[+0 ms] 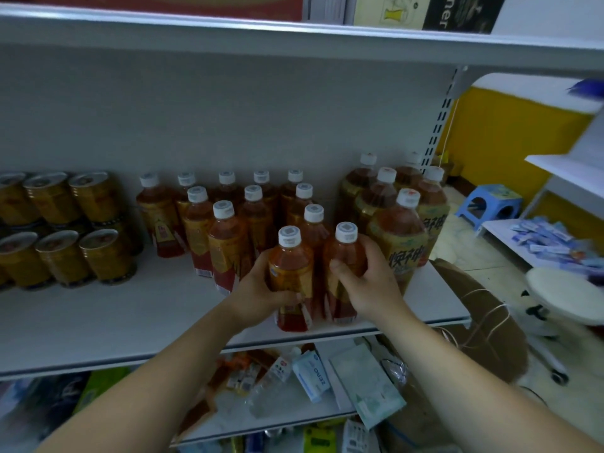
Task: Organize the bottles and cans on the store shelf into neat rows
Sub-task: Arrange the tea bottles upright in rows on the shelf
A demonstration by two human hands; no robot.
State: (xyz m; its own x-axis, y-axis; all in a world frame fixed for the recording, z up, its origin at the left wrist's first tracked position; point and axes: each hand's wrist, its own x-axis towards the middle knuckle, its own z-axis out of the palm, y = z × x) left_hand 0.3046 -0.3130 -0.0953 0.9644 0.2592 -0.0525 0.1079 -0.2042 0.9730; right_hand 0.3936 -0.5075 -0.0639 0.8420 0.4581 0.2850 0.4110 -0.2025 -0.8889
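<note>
On the white middle shelf point(114, 325) stand several small amber tea bottles with white caps and red-yellow labels. My left hand point(258, 291) grips the front bottle point(289, 256) near the shelf's front edge. Right beside it, my right hand point(366, 279) grips a second front bottle point(343, 253). Both bottles stand upright, close together. Behind them more small tea bottles point(225, 237) stand in loose rows. Larger tea bottles point(397, 237) with green-yellow labels are grouped at the right end. Gold cans point(75, 230) are stacked two high at the left.
The shelf above point(294, 37) overhangs the bottles. The lower shelf point(294, 407) holds mixed packets and a clear bottle. To the right are a brown bag point(474, 308), a blue stool point(490, 204), a white stool point(565, 295) and another rack with blue packets point(549, 240).
</note>
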